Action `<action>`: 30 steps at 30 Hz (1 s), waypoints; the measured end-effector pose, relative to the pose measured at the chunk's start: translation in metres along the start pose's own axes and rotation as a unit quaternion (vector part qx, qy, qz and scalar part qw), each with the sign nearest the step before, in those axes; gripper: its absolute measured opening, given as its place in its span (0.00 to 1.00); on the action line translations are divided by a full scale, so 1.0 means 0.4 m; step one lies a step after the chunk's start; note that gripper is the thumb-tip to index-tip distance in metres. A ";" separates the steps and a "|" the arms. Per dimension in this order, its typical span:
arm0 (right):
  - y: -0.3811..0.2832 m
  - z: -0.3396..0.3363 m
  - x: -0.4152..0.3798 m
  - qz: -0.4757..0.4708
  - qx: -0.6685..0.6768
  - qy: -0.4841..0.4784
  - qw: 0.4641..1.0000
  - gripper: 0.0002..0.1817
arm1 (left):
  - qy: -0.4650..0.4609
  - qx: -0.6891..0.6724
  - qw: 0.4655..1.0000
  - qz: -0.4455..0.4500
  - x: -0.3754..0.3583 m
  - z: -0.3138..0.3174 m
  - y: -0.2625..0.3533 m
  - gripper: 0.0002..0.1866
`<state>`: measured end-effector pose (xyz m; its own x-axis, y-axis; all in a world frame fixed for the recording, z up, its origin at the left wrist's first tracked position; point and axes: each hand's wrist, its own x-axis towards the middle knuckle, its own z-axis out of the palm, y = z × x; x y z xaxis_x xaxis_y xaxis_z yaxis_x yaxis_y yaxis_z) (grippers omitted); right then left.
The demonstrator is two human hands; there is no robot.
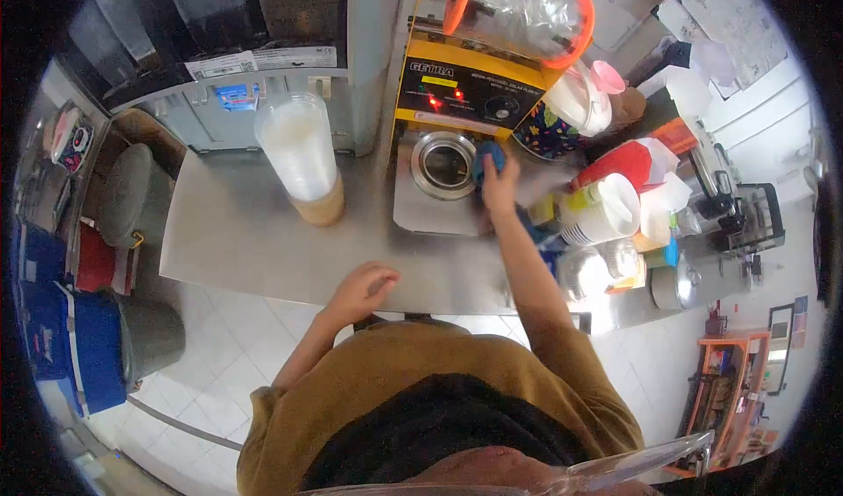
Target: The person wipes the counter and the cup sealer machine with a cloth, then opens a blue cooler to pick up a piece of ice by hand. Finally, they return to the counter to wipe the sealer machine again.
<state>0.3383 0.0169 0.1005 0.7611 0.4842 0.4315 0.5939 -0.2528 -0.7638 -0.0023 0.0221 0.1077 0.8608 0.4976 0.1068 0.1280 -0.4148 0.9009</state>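
Note:
My right hand (500, 184) grips a bunched blue cloth (487, 161) at the right side of the round metal cup holder (444, 164) of a yellow and black cup sealing machine (474, 83). That hand is slightly blurred. My left hand (363, 291) is curled into a loose fist over the front edge of the steel counter (255, 224), with nothing visible in it. A tall stack of clear plastic cups (300, 145), brownish at its base, stands on the counter left of the machine.
A roll of clear film (522, 13) with orange end discs sits on top of the machine. To the right crowd a white paper cup stack (606, 206), clear lids (584, 272) and a red package (615, 164). A grey bin (151, 334) stands at lower left.

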 end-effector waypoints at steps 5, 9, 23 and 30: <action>-0.050 -0.030 0.020 -0.001 -0.013 -0.042 0.999 0.20 | 0.116 0.069 0.991 0.000 -0.042 0.005 -0.101 0.06; -0.024 -0.060 -0.001 -0.042 -0.109 -0.060 0.991 0.19 | 0.222 0.148 0.963 0.041 -0.049 0.006 -0.158 0.05; -0.344 -0.068 -0.014 -0.112 -0.031 -0.019 0.993 0.20 | 0.326 0.229 0.916 0.052 -0.063 0.037 -0.237 0.11; -0.250 0.137 -0.011 -0.268 -0.165 -0.169 0.934 0.18 | 0.324 0.245 0.913 0.048 -0.061 0.034 -0.213 0.11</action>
<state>0.2615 0.0861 0.1487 0.2397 0.8379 0.4904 0.9562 -0.1164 -0.2685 -0.0274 0.0348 0.0226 0.4284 0.7213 0.5442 0.4087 -0.6918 0.5953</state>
